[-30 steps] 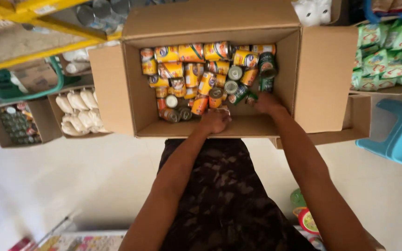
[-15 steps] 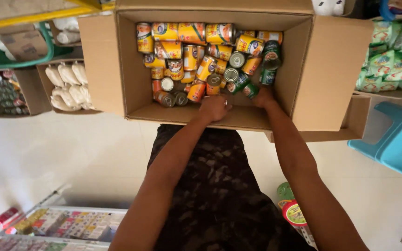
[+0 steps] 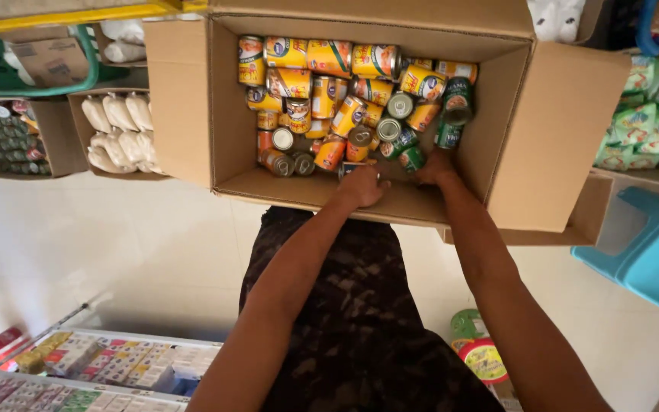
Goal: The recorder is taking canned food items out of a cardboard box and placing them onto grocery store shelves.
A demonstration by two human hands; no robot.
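Observation:
A big open cardboard box (image 3: 184,107) holds several orange and yellow cans (image 3: 329,57), with a few green cans (image 3: 458,99) on its right side. Both my arms reach into it over the near wall. My left hand (image 3: 361,187) is curled around a small can (image 3: 348,168) at the near edge of the pile, and most of that can is hidden. My right hand (image 3: 436,169) lies against a green can (image 3: 413,159). Its fingers are hidden, so a grip is unclear. My dark patterned clothing (image 3: 345,320) fills the space below the box.
A smaller box of white packets (image 3: 120,130) and another of dark cans (image 3: 9,137) stand at left, under a green basket (image 3: 85,69). Green bags (image 3: 650,114) and a blue plastic stool (image 3: 650,252) are at right. Boxed goods on a shelf (image 3: 101,366) and lidded tubs (image 3: 482,355) lie below.
Both hands stay at the near edge of the cans and have barely moved. The view has tilted, bringing the shelf of small boxes at lower left further into sight.

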